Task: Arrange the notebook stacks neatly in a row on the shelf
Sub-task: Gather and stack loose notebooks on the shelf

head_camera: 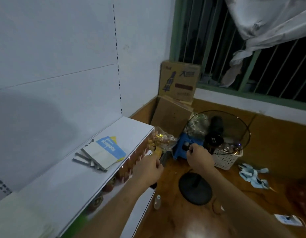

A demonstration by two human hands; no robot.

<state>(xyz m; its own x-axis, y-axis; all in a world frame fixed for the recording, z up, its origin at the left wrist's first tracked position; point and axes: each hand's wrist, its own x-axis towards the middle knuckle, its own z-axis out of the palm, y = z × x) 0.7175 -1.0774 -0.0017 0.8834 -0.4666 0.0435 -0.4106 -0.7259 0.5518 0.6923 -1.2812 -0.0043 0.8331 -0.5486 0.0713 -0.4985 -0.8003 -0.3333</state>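
Observation:
A messy stack of notebooks (pixel 101 154) lies on the white shelf (pixel 66 182), toward its right end. The top one has a blue and white cover, a yellow one peeks out behind it, and several grey-edged ones fan out underneath to the left. My left hand (pixel 148 169) hovers just off the shelf's front edge, right of the stack, with its fingers curled and nothing visible in it. My right hand (pixel 198 156) is further right, over the floor by a blue stool (pixel 178 150), fingers curled. Whether it grips anything is unclear.
A clear bag of gold-wrapped items (pixel 159 138) sits at the shelf's right end. A standing fan (pixel 217 131), a white basket (pixel 226 160), cardboard boxes (pixel 179 81), a small bottle (pixel 157 201) and paper scraps (pixel 253 176) are on the wooden floor. A lower shelf (pixel 142 208) juts out below.

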